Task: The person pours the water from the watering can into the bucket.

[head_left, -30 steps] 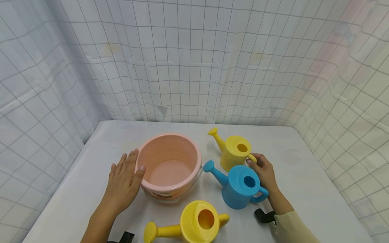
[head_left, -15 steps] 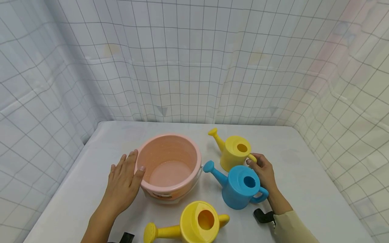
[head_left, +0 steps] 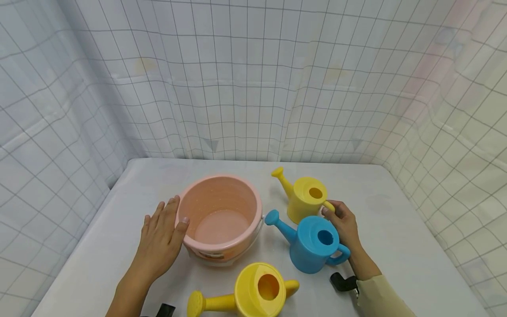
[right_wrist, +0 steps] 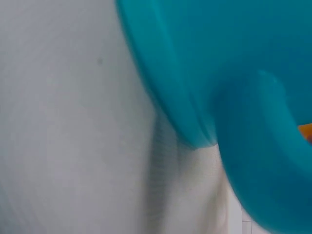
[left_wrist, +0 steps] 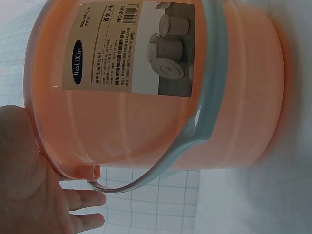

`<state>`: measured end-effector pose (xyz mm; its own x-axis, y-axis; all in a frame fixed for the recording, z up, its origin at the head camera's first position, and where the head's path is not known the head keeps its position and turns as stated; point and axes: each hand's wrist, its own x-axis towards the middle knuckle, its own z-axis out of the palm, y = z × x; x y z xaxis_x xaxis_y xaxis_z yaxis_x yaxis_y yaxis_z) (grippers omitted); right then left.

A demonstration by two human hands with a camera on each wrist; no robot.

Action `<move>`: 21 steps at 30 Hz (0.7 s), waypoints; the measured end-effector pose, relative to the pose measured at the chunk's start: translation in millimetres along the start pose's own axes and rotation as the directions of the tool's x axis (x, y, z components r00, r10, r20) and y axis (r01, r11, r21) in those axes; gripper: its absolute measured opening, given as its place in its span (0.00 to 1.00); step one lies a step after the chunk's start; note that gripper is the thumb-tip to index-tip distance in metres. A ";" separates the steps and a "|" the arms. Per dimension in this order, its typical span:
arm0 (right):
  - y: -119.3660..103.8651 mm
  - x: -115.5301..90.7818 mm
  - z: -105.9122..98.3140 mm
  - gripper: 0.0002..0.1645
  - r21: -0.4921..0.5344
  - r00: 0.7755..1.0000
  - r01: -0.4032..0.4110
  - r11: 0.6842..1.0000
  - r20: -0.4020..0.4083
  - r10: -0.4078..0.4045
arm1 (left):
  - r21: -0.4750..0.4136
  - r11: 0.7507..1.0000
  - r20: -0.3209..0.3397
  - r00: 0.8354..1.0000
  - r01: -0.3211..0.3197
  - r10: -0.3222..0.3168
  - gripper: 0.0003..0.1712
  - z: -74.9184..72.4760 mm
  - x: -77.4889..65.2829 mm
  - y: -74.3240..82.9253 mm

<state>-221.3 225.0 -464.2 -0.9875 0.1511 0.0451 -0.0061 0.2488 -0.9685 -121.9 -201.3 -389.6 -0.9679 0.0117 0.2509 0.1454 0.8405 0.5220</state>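
A pink bucket (head_left: 223,224) stands upright at centre left in the head view. Against its left rim rests my left hand (head_left: 160,244), fingers straight, thumb lying at the rim. The left wrist view shows the bucket's paper label (left_wrist: 129,48) and pale grey bail handle (left_wrist: 209,97). On the right, my right hand (head_left: 343,224) holds the handle of the farther yellow watering can (head_left: 305,202) between thumb and fingers. A blue watering can (head_left: 313,244) stands just in front, partly covering that can and close beside the hand. It fills much of the right wrist view, hiding the right hand there.
Nearest the front edge is another yellow watering can (head_left: 259,288), its spout to the left. A white cloth covers the table (head_left: 396,246). White grid-patterned curtains (head_left: 253,88) enclose the back and both sides. Black wrist-camera mounts (head_left: 343,281) sit by each wrist.
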 end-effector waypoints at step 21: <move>-21.1 -8.5 2.2 0.20 -0.003 0.998 -0.051 0.999 -0.022 0.051 | -0.005 1.000 0.003 1.000 -0.001 0.001 0.35 -1.0 -1.0 -0.3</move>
<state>-213.1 216.4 -444.8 -0.9828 0.1846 0.0013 0.0445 0.2437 -0.9688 -120.8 -202.0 -389.2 -0.9683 0.0141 0.2494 0.1477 0.8375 0.5260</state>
